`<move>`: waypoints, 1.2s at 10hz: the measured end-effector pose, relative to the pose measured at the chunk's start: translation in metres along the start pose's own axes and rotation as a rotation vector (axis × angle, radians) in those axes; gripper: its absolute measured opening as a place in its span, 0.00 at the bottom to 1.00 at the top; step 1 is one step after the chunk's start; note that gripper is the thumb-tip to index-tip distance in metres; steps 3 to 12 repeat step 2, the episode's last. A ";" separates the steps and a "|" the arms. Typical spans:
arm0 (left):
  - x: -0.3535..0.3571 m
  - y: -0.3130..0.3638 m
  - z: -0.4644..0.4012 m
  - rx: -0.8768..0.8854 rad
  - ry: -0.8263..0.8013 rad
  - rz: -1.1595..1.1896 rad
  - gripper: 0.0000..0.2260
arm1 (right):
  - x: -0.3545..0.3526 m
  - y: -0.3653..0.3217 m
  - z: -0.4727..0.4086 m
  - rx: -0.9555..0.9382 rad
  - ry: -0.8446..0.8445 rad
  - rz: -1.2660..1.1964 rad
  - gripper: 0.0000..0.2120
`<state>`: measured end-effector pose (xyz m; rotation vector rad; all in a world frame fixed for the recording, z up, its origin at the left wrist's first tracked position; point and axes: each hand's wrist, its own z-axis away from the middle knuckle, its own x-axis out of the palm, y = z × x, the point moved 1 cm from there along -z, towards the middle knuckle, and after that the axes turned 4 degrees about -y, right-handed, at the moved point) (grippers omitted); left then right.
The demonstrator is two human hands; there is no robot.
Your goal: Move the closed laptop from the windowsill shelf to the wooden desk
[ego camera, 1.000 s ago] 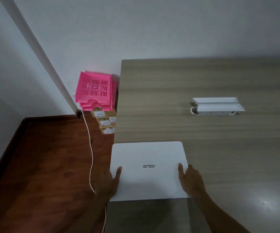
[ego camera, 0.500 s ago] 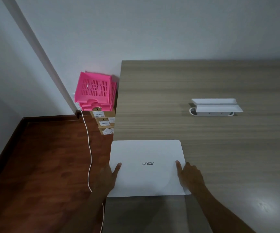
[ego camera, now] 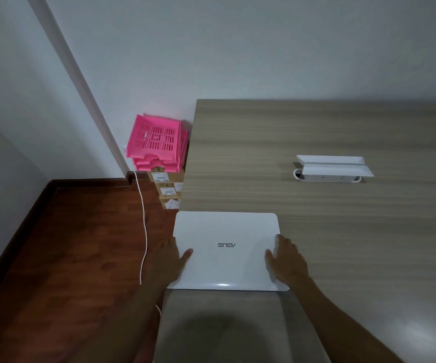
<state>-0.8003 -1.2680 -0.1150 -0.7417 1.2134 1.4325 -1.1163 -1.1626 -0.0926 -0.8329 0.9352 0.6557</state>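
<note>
White closed ASUS laptop (ego camera: 227, 251) lies lower centre of frame on the wooden desk (ego camera: 316, 205), at its left edge, long axis left-right. Left hand (ego camera: 171, 260) and right hand (ego camera: 286, 260) clasp opposite short sides (thumbs on lid), equally near.

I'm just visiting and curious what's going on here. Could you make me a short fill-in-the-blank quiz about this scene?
1. The closed laptop on the wooden desk is ____ in colour.
2. The left hand and right hand grip its two ____.
3. The stacked trays on the floor beside the desk are ____.

Missing words: white; sides; pink
</note>
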 end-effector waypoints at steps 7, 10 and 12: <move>-0.005 0.005 0.064 0.283 -0.037 -0.104 0.42 | 0.017 -0.003 0.037 -0.298 -0.004 0.033 0.32; -0.005 0.005 0.064 0.283 -0.037 -0.104 0.42 | 0.017 -0.003 0.037 -0.298 -0.004 0.033 0.32; -0.005 0.005 0.064 0.283 -0.037 -0.104 0.42 | 0.017 -0.003 0.037 -0.298 -0.004 0.033 0.32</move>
